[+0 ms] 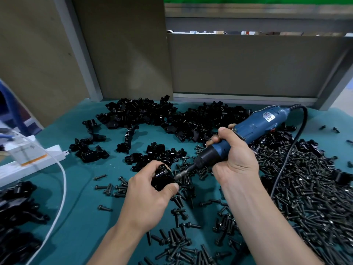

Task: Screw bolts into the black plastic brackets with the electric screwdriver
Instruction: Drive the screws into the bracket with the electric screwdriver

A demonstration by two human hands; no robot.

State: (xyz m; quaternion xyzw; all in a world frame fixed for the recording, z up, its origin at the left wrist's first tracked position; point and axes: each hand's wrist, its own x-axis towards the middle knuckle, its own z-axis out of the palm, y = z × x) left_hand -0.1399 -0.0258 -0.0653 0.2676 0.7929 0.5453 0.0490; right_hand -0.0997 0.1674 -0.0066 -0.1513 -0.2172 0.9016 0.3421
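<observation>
Now I have the left hand (150, 190) curled tight round one black bracket (162, 178), held just over the middle of the desk (86, 217), a little toward its near edge. The right hand (233, 155) is wrapped round the barrel of the electric screwdriver (254, 125). Its bit (183, 174) meets the bracket's right face; the bolt there is hidden, so I cannot tell how deep it sits. To do this well, I judge I should brace the bracket against the twist, line the tool straight with the hole and press lightly so the bit does not slip. The screwdriver's long axis slants from the far right corner toward the middle, nose pointing left and toward the near edge, cord end raised. Loose bolts (305, 188) lie thick toward the right edge.
</observation>
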